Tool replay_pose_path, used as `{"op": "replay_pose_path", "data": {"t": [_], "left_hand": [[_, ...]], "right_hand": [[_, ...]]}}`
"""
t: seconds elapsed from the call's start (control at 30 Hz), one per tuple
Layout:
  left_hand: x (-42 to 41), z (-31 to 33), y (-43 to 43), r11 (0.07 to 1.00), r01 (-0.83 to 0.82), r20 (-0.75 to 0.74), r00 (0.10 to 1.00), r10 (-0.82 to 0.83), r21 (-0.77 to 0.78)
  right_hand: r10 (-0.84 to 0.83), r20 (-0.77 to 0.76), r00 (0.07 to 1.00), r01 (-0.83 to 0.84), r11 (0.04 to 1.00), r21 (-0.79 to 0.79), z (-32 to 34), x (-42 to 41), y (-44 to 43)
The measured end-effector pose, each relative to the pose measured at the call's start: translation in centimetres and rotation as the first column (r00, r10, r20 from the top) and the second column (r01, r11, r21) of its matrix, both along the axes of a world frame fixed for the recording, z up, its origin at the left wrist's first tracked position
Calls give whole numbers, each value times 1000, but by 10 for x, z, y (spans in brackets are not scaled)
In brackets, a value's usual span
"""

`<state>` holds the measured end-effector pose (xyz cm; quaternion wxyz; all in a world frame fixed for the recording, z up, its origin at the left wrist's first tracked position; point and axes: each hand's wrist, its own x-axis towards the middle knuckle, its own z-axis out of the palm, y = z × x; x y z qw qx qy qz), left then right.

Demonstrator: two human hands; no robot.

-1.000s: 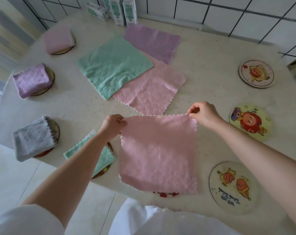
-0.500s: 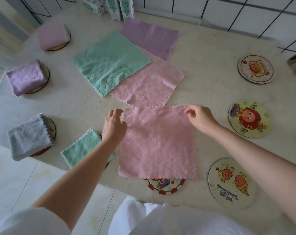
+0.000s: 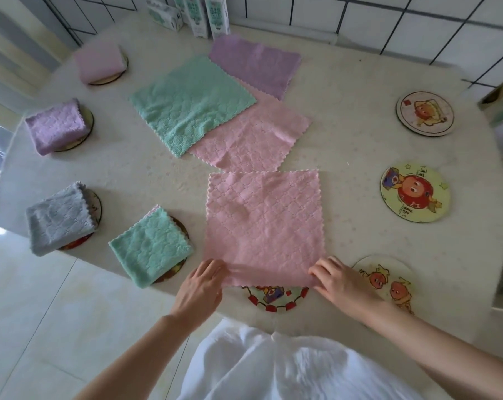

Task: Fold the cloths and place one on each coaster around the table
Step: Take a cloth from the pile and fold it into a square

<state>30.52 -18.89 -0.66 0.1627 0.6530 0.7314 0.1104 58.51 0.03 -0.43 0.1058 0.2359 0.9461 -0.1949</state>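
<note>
A pink cloth (image 3: 263, 223) lies spread flat on the table (image 3: 360, 157) in front of me. My left hand (image 3: 201, 287) pinches its near left corner and my right hand (image 3: 338, 280) pinches its near right corner. The cloth's near edge covers part of a red-rimmed coaster (image 3: 276, 297). Three unfolded cloths overlap farther back: green (image 3: 191, 103), purple (image 3: 254, 64) and pink (image 3: 253, 140). Folded cloths sit on coasters along the left: green (image 3: 150, 251), grey (image 3: 58, 220), purple (image 3: 55, 125) and pink (image 3: 98, 64).
Three bare picture coasters lie on the right: one near my right hand (image 3: 388, 280), a yellow one (image 3: 414, 192) and a white one (image 3: 424, 114). Cartons (image 3: 199, 14) stand at the table's far edge by a tiled wall. Tiled floor (image 3: 42, 313) shows at the left.
Both hands let go of the cloth's far corners after laying it flat, then came back to the near edge and took its two near corners.
</note>
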Motion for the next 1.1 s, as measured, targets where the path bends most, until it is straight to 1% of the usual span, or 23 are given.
{"op": "replay_pose_path", "data": {"t": [0.07, 0.17, 0.23, 0.33, 0.4, 0.47, 0.53, 0.67, 0.77, 0.83, 0.9, 1.0, 1.1], "left_hand": [[-3, 0, -2, 1000, -4, -47, 999, 5, 22], [-7, 1, 0, 998, 52, -116, 992, -50, 18], [-8, 0, 4, 997, 74, -158, 985, -71, 14], [-9, -3, 12, 997, 72, -176, 982, -66, 28], [-11, -2, 18, 998, 61, -181, 982, -56, 26], [-11, 1, 22, 998, 50, -196, 980, -43, 31], [-10, 2, 24, 999, 39, -216, 976, -31, 33], [-8, 1, 25, 1000, -3, -217, 976, 9, 28], [-9, 1, 26, 1000, -16, -210, 977, 22, 27], [-12, 3, 24, 999, -50, -189, 981, 54, 21], [-16, 7, 22, 994, -107, -150, 983, 109, 20], [-20, 18, 22, 984, -168, -45, 984, 170, 51], [-21, 36, 21, 979, -160, 36, 987, 156, 124]], "right_hand": [[15, -12, 1000, -14, 999, 52, -1, 0, -2], [64, -37, 997, -58, 988, 143, -2, -4, -1], [99, -8, 995, -96, 979, 179, -3, -6, 1], [118, 92, 989, -134, 970, 204, 1, -11, 3], [91, 126, 988, -117, 969, 217, 3, -15, 2], [54, 126, 991, -80, 974, 213, 0, -17, 1], [18, 77, 997, -33, 980, 198, 0, -20, 1], [-30, -79, 996, 42, 986, 162, 3, -22, 8], [-41, -87, 995, 53, 987, 151, 1, -17, 15], [-77, -109, 991, 91, 988, 128, 4, -15, 20], [-120, -159, 980, 136, 986, 94, 10, -14, 25], [-169, -236, 957, 179, 984, 22, 23, -11, 30], [-192, -300, 935, 198, 980, -12, 38, -2, 34]]}}
